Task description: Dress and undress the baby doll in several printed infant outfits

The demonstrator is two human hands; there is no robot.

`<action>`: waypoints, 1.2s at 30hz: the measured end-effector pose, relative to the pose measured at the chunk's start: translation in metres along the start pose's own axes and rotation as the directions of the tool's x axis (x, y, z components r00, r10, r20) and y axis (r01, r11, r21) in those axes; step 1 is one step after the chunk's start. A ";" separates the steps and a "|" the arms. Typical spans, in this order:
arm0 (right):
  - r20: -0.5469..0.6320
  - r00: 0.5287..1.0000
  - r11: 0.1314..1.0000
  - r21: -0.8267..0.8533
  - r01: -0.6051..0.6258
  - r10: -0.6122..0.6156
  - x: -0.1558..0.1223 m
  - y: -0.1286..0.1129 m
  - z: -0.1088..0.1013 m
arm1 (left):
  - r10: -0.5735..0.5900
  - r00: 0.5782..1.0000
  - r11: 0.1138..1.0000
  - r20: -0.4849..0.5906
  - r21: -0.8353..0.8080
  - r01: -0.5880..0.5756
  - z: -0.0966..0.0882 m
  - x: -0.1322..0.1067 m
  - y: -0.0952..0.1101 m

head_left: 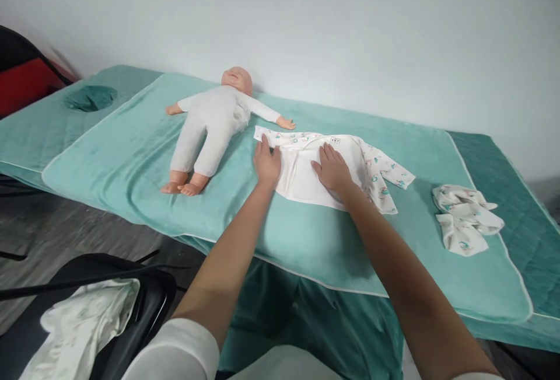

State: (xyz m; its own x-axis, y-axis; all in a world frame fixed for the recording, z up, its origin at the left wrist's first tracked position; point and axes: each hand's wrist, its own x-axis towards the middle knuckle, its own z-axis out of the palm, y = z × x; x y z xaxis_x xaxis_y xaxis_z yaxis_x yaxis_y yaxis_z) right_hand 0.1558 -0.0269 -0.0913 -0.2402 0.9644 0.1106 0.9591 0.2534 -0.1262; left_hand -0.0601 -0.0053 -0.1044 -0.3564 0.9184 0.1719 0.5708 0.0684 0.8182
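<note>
A white baby shirt (301,178) with small coloured prints lies opened out on the green bed cover, its patterned sleeve pointing right. My left hand (266,161) rests at the shirt's left edge, fingers stretched forward and thumb apart. On the shirt's plain white inner side, my right hand (333,171) lies flat with the fingers extended and the thumb out to the left. Left of the shirt, a baby doll (214,120) with a white cloth body lies on its back, arms spread, one hand close to the shirt's upper left corner.
A crumpled printed baby garment (466,216) lies on the right of the green cover (118,152). At lower left, a black chair (153,286) bears a pale patterned cloth (87,321). The bed has a face hole (91,98) at the left, and a white wall (350,35) stands behind.
</note>
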 end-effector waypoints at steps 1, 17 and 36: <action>-0.003 1.000 1.000 0.009 -0.004 0.005 0.005 -0.001 0.001 | -0.011 1.000 1.000 -0.019 -0.004 0.010 0.000 0.001 -0.001; 0.044 0.994 0.989 0.116 0.092 -0.098 -0.110 -0.016 -0.019 | 0.172 0.957 0.984 -0.235 0.008 -0.175 -0.004 -0.010 -0.002; -0.379 0.633 0.737 0.382 -0.557 0.675 -0.101 0.191 -0.046 | 0.189 0.964 0.982 -0.186 0.027 -0.187 0.000 -0.005 -0.004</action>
State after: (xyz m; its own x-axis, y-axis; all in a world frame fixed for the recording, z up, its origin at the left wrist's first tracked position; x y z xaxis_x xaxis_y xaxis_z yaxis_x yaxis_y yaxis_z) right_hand 0.3705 -0.0791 -0.0810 0.5520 0.7529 0.3583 0.7838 -0.3219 -0.5311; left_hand -0.0606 -0.0100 -0.1086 -0.3729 0.8262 0.4223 0.6474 -0.0943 0.7563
